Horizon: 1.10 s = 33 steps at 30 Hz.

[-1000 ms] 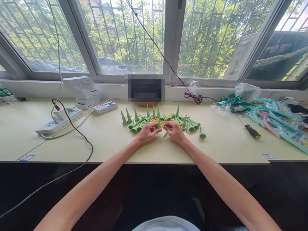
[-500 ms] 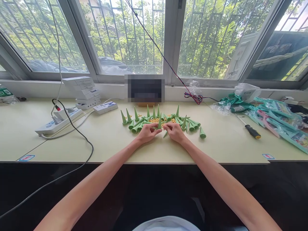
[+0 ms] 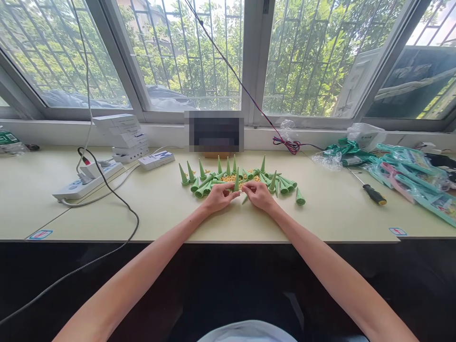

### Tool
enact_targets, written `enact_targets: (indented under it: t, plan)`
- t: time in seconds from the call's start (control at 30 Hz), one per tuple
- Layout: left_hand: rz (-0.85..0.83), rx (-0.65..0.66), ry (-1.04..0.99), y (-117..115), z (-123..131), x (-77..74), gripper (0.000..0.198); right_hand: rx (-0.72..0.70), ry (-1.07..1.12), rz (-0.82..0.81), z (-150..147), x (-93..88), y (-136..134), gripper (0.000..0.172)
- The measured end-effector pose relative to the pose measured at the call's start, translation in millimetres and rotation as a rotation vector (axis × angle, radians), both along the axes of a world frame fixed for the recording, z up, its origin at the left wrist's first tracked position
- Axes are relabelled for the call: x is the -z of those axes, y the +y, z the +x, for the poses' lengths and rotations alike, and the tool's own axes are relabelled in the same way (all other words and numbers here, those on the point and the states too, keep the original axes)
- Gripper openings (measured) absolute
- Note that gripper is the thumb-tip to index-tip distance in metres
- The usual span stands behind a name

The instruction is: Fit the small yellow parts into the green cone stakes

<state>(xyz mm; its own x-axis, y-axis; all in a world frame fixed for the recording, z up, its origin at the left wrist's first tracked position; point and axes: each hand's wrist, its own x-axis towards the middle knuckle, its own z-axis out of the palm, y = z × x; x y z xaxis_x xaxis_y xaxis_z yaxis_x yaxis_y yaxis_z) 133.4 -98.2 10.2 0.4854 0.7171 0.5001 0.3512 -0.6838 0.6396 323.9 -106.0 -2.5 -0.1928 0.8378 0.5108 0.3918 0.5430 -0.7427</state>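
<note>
Between the thumb and fingers of my left hand (image 3: 219, 197) a green cone (image 3: 237, 179) stands upright, point up. My right hand (image 3: 260, 195) is pinched closed just right of that cone; whatever its fingertips hold is too small to make out. Around both hands lie several more green cones (image 3: 283, 185), some upright, others on their sides. Small orange-yellow pieces (image 3: 231, 178) are heaped among them, partly hidden by the hands and cones. One loose cone (image 3: 300, 196) lies to the right, its wide end towards me.
A power strip (image 3: 83, 183) with a dark cable (image 3: 124, 209) is on the left, near stacked white boxes (image 3: 123, 135). A blurred-out dark box shape (image 3: 217, 132) stands behind the cones. At right are a screwdriver (image 3: 374, 194) and teal packaged items (image 3: 402, 171).
Almost nothing differs. Both hands stay in the same place by the upright cone, with only a slight shift at the fingertips.
</note>
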Motion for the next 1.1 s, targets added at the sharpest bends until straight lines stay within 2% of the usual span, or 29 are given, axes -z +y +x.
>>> enact_targets:
  t: [0.3, 0.53, 0.8, 0.93, 1.1]
  plan:
    - [-0.016, 0.012, 0.040, 1.9, -1.0, 1.2, 0.028, 0.013, 0.045, 0.005, -1.8, 0.2, -1.8, 0.019]
    - [-0.022, 0.023, 0.028, 2.8, -2.8, 3.1, 0.025, -0.011, 0.025, 0.010, -0.9, -0.2, -2.0, 0.026]
    - [-0.007, 0.054, 0.010, 8.3, -3.5, 9.3, 0.033, -0.089, 0.106, -0.195, 0.1, -4.5, -4.3, 0.030]
    - [-0.022, 0.029, 0.003, 8.5, -2.5, 9.1, 0.031, -0.137, 0.175, -0.306, 0.4, -2.9, -4.1, 0.032]
    - [0.010, 0.052, 0.001, 5.6, -0.6, 6.4, 0.026, -0.114, 0.150, -0.258, -0.1, -3.6, -4.3, 0.033]
